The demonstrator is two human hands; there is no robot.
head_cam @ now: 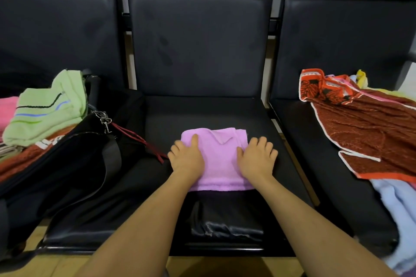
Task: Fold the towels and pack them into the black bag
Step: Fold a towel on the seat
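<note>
A folded lilac towel (219, 159) lies on the middle black seat (202, 110). My left hand (188, 157) presses flat on its left side and my right hand (257, 157) on its right side, with the fingers of both fairly straight. The black bag (74, 164) lies open on the left seat with folded towels in it: a light green one (47, 108) on top, a pink one (7, 108) and a red-brown one (24, 157) beneath.
On the right seat lies a heap of unfolded towels: a red-brown one with orange trim (364, 128), a pale blue one (398, 207), and yellow cloth (362, 76) behind. A dark red cord (139, 141) trails from the bag. Seat backs rise behind.
</note>
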